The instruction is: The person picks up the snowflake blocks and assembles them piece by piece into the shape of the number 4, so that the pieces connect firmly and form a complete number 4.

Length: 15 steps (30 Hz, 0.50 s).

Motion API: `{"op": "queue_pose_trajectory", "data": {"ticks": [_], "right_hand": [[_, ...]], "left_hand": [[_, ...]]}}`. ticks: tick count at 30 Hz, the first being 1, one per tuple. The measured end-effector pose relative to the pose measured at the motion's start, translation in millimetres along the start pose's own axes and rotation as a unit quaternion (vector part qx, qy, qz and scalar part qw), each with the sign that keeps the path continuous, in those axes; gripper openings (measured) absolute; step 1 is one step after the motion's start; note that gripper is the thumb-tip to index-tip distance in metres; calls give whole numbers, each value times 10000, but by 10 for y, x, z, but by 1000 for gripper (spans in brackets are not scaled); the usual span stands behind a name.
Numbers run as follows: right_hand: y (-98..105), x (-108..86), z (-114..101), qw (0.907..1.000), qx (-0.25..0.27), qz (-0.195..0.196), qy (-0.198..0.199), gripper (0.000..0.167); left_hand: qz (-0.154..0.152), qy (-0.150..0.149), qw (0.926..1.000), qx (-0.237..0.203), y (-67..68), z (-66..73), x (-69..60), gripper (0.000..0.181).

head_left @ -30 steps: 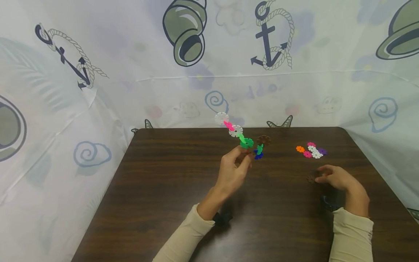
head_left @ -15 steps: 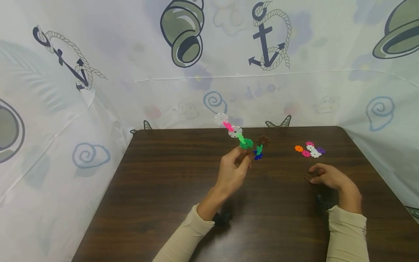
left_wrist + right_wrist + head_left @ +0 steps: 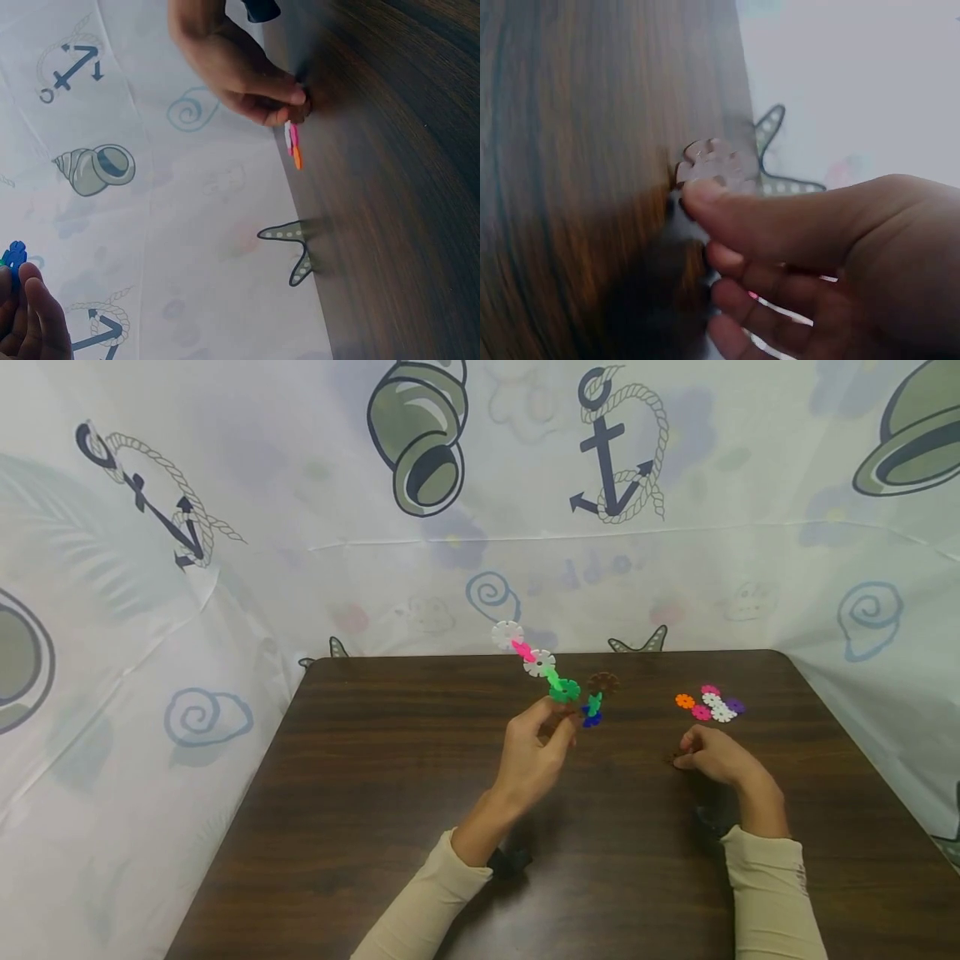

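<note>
My left hand (image 3: 528, 752) pinches a chain of interlocking snowflake discs above the table. From the upper left it runs through a white disc (image 3: 507, 634), pink, white and light green pieces to a green disc (image 3: 564, 691). A blue disc (image 3: 592, 718) and a brown disc (image 3: 603, 683) stand at its right end; the part under my fingertips is mostly hidden. In the left wrist view the blue disc (image 3: 15, 256) shows at the lower left. My right hand (image 3: 727, 764) pinches a loose brown snowflake disc (image 3: 712, 163) between thumb and fingers, over the table's right half.
Several loose discs lie at the back right of the dark wooden table (image 3: 360, 827): an orange disc (image 3: 685, 702), pink ones, white ones and a purple disc (image 3: 736, 706). A patterned white cloth (image 3: 315, 468) hangs behind the table and along its sides.
My right hand has moved left across the table, bringing the brown disc with it toward the chain. My left hand and the chain have stayed nearly still.
</note>
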State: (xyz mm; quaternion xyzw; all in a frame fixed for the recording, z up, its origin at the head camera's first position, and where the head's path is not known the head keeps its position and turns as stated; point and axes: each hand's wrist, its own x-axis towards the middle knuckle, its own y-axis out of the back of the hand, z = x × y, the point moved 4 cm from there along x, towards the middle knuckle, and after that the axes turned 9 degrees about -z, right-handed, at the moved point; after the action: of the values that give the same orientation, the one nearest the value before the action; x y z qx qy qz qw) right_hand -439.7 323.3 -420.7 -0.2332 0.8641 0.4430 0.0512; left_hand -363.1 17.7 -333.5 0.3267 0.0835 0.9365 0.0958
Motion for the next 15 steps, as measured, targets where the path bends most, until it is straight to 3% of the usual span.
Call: {"op": "queue_pose_trajectory", "data": {"ticks": [6, 11, 15], "right_hand": [[-101, 65, -65, 9987, 110, 201, 465, 13], [-137, 54, -105, 9989, 122, 124, 443, 13], [-169, 59, -159, 9988, 95, -111, 476, 24]], "left_hand": [[-19, 13, 10000, 22, 17, -7, -37, 7], [-43, 1, 10000, 45, 38, -11, -54, 8], [-36, -9, 10000, 66, 44, -10, -57, 8]]}}
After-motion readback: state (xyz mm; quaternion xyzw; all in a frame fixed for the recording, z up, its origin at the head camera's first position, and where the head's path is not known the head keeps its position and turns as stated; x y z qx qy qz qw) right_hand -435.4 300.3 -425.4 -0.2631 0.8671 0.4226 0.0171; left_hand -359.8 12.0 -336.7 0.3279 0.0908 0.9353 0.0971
